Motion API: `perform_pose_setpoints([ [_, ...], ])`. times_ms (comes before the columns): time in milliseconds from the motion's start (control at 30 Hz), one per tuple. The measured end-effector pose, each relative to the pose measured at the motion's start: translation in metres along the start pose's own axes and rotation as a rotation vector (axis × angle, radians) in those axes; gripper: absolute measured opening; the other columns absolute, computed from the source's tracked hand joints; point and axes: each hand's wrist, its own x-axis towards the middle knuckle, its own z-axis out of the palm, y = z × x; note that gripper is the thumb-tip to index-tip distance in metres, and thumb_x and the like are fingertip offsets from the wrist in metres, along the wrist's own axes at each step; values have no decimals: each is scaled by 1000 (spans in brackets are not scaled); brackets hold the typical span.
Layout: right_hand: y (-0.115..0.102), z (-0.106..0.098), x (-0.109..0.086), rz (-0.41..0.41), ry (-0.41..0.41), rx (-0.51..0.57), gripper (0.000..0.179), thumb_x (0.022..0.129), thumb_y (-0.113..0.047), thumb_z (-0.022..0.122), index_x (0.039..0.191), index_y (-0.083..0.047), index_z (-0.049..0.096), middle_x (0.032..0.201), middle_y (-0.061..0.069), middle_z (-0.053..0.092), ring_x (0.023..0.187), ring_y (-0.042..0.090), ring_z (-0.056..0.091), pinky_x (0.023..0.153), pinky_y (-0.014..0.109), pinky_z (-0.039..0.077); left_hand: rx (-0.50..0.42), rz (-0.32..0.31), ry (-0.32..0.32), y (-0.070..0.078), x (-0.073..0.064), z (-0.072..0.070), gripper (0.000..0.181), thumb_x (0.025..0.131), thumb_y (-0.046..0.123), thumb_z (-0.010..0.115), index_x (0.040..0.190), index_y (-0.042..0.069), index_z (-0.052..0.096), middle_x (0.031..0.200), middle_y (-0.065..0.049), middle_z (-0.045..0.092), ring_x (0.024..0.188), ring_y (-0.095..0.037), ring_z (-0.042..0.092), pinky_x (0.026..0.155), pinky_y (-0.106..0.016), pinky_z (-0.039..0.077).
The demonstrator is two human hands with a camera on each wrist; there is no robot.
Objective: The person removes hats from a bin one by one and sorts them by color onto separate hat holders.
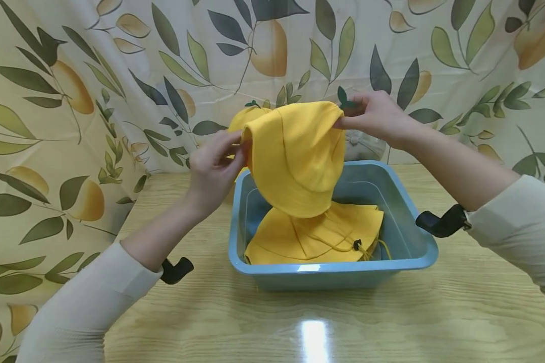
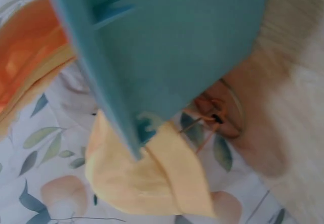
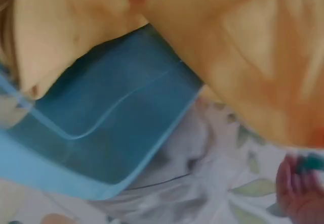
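Above a blue plastic basin (image 1: 418,252), both hands hold up a yellow bucket hat (image 1: 300,156) with a green leaf tip on its crown. My left hand (image 1: 215,166) pinches the brim at the left. At the crown end, my right hand (image 1: 374,118) grips the fabric beside the leaf; the right wrist view shows this hand (image 3: 301,193) at its lower right corner. Inside the basin lies another yellow hat (image 1: 300,242), brim spread, with a cord and black toggle. In the left wrist view the held hat (image 2: 30,57) crosses the upper left, the left hand out of sight.
Behind the basin's left side stands a further yellow hat (image 1: 240,118), also seen as a pale yellow hat (image 2: 136,178) with a cord. A greyish soft item (image 1: 365,146) sits behind the basin. Patterned cloth (image 1: 163,91) hangs around the wooden table (image 1: 200,312).
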Motion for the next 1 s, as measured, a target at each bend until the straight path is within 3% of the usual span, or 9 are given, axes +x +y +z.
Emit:
perform_pose_setpoints([
  [100,-11,3,-4,2,68,-71,52,88,-28,67,130,-3,51,126,11,59,116,26,54,95,44,43,23,-93,-4,3,12,5,16,83,-12,60,98,-12,67,82,-20,65,71,-28,70,59,-21,55],
  [167,-22,4,-8,-23,100,-123,56,90,-29,63,136,-2,45,134,16,51,120,31,50,96,47,42,40,-167,-11,5,20,8,18,85,-9,59,101,-10,68,86,-20,67,72,-27,70,59,-22,55],
  [300,-51,10,-22,-118,170,-186,51,94,-34,55,133,-3,48,133,14,53,118,29,53,94,48,43,40,-300,-33,11,33,14,22,88,-5,58,107,-7,68,93,-18,68,74,-25,70,59,-22,56],
  [467,-91,24,-39,-205,211,-126,52,94,-43,53,129,-5,51,130,9,55,112,24,57,91,43,47,35,-420,-44,13,44,22,24,88,-2,58,111,-4,68,97,-15,67,76,-23,70,59,-21,55],
  [567,-107,34,-46,-270,243,-166,54,91,-45,57,127,-4,52,126,8,57,107,22,59,87,38,49,64,-433,-40,13,47,25,23,88,-1,59,110,-3,69,94,-14,66,75,-22,70,59,-20,55],
  [733,-114,46,-51,-356,302,-355,57,87,-40,65,124,1,52,121,12,58,101,26,58,81,36,51,106,-446,-37,13,48,26,23,89,2,59,110,-2,69,90,-14,66,75,-21,70,59,-19,54],
  [1000,-105,42,-66,-315,240,-364,49,85,-21,65,127,1,51,121,16,59,100,30,60,81,42,51,103,-465,4,6,45,18,21,89,2,58,106,-1,70,91,-13,68,73,-21,70,56,-20,54],
])
